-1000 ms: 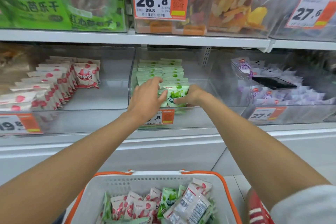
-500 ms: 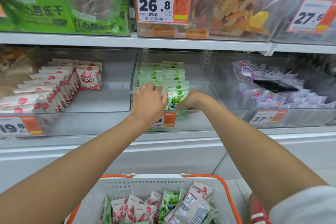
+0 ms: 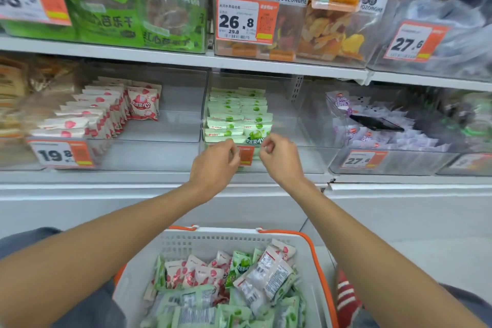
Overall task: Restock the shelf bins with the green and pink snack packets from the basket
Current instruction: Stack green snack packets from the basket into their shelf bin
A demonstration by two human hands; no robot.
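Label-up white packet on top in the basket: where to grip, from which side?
Take the packet by its upper sealed edge, fingers coming from above: it lies topmost in the basket, tilted, and that flat end looks raised and free.

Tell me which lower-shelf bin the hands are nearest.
The middle bin, stocked with green packets: left hand and right hand are at its front wall, while the pink-packet bin and purple-packet bin flank it.

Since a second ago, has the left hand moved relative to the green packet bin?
Yes. The left hand has pulled back out of the bin, toward the person, now beside its orange price tag.
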